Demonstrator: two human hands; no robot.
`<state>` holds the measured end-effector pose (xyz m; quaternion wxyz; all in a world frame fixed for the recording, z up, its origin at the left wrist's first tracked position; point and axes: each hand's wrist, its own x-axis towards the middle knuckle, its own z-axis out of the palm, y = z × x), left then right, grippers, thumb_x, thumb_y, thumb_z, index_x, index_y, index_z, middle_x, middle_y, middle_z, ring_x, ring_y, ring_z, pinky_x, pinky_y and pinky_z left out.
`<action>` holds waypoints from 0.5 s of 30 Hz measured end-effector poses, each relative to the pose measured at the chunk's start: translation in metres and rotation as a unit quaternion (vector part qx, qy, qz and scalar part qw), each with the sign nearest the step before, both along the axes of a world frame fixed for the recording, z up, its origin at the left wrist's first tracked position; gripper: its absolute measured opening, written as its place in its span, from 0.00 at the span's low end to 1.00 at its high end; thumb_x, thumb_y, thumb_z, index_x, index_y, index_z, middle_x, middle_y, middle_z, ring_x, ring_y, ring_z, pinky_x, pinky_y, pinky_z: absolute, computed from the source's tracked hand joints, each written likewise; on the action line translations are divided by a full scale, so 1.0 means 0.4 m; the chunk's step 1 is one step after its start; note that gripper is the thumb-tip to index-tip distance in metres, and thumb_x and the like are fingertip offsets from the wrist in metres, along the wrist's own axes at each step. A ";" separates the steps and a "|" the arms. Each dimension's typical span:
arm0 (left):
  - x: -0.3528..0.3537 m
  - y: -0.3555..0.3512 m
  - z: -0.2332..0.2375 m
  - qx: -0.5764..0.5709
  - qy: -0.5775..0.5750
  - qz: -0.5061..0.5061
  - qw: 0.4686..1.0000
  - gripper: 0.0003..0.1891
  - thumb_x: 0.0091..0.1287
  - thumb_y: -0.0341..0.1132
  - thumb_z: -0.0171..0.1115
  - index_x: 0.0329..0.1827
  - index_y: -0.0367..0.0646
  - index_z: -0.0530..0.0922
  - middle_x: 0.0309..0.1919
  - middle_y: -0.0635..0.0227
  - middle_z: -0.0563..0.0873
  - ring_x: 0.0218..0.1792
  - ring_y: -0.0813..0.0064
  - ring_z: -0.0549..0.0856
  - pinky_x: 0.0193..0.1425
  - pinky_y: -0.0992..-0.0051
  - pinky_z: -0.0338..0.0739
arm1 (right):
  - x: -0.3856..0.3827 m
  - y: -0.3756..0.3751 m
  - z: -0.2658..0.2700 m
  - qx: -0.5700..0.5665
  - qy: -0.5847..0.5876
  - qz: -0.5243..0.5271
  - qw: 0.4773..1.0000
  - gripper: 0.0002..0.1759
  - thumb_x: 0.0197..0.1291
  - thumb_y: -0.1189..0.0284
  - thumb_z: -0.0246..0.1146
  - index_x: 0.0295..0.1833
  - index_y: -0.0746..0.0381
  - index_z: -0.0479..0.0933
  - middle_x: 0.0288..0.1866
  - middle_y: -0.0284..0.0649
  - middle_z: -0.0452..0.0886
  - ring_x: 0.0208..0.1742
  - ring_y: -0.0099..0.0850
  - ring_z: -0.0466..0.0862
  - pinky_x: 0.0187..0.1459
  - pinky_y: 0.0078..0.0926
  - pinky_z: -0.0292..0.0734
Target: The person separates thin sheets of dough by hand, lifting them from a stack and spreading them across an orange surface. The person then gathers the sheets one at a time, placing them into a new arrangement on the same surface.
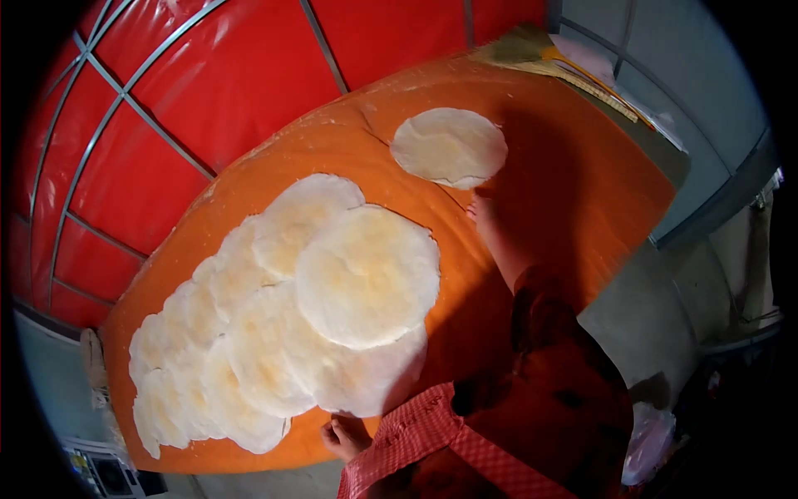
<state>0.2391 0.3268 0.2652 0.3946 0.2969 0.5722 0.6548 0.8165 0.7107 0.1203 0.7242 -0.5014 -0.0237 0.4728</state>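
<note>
A round, pale flatbread (449,145) lies by itself on the orange cloth (399,195) towards the far side. At its near edge is my right hand (482,208), fingers curled together against the rim; the fingertips are partly hidden. My left hand (345,438) is close to my body at the near edge of the cloth, fingers folded in and nothing visible in them. Just beyond it spreads an overlapping layer of several flatbreads, with one whole flatbread (367,274) on top, browned lightly in the middle.
A red panelled wall (241,75) with metal bars runs behind the cloth. At the far right corner lies a broom (524,48) with a yellow handle. My checkered apron (407,432) borders the near edge. A plastic bag (648,445) is on the floor at right.
</note>
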 end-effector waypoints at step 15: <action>0.031 -0.007 -0.001 -0.059 0.131 0.129 0.981 0.08 0.71 0.31 0.59 0.34 0.39 0.75 0.26 0.77 0.76 0.29 0.86 0.71 0.33 0.83 0.67 | 0.099 0.305 0.576 0.078 -0.346 0.050 0.934 0.15 0.53 0.61 0.64 0.44 0.54 0.74 0.32 0.34 0.76 0.29 0.28 0.75 0.29 0.28 0.71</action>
